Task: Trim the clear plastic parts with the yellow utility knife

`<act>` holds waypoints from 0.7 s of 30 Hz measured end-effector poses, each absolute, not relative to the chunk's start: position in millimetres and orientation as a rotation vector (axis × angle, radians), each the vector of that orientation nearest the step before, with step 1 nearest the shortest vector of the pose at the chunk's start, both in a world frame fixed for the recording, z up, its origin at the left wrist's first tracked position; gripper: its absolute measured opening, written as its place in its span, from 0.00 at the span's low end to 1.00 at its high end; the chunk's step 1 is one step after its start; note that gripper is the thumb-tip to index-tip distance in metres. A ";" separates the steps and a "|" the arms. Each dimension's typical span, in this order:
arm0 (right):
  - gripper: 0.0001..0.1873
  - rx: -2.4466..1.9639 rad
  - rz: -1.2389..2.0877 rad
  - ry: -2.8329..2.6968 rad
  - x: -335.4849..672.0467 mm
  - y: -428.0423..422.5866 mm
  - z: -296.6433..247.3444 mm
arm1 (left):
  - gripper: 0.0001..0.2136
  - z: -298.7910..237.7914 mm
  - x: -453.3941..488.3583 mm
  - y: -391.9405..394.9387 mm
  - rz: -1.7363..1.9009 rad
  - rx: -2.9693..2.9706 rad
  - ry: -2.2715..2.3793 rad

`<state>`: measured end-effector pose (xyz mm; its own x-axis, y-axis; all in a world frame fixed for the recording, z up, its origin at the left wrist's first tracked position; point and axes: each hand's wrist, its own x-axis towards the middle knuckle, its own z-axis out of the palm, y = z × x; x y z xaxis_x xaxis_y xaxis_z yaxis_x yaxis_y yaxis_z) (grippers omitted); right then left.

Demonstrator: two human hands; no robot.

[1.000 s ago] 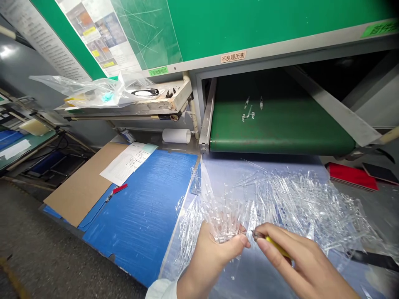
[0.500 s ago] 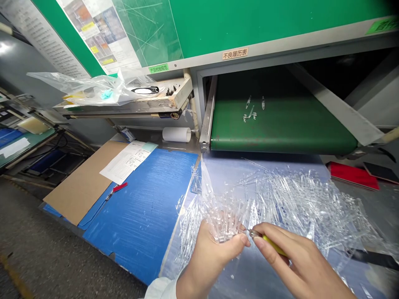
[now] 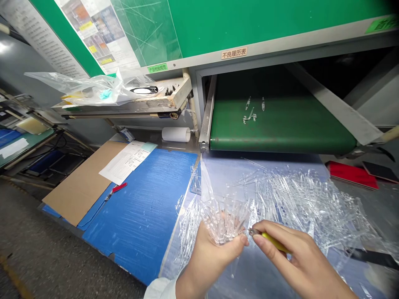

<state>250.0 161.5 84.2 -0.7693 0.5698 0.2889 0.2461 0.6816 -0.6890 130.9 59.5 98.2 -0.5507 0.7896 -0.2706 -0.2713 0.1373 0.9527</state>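
Observation:
My left hand [image 3: 208, 257] is closed round a fanned bunch of clear plastic moulded parts [image 3: 225, 220], held upright at the bottom centre. My right hand [image 3: 296, 261] pinches a small tool with a yellow handle [image 3: 273, 242]; its metal tip touches the bunch at its lower right edge. Behind both hands a large heap of the same clear plastic parts [image 3: 305, 203] lies on a transparent sheet.
A green conveyor belt [image 3: 280, 124] with a few clear pieces [image 3: 251, 114] ends just above the heap. To the left lie a blue corrugated board [image 3: 146, 207], brown cardboard [image 3: 84, 182], a printed paper [image 3: 127, 160], red-handled cutters [image 3: 116, 190] and a white roll [image 3: 176, 134]. Red pad [image 3: 352, 174] at right.
The bunch in my left hand has risen slightly and fanned out; my right hand with the tool has crept a little to the left against it.

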 end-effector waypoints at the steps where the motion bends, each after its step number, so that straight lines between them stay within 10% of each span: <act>1: 0.21 -0.625 0.899 -2.404 250.2 161.4 83.4 | 0.04 99.1 130.5 59.5 1.558 0.524 1.561; 21: 0.17 -1.113 1.535 -2.180 262.2 175.0 61.4 | 0.08 76.2 151.0 65.3 1.426 0.222 1.346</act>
<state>262.2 175.0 61.4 -0.6763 0.7048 -0.2142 0.4390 0.1522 -0.8855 151.0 65.3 76.2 -0.3742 0.7716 -0.5144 -0.5585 0.2554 0.7892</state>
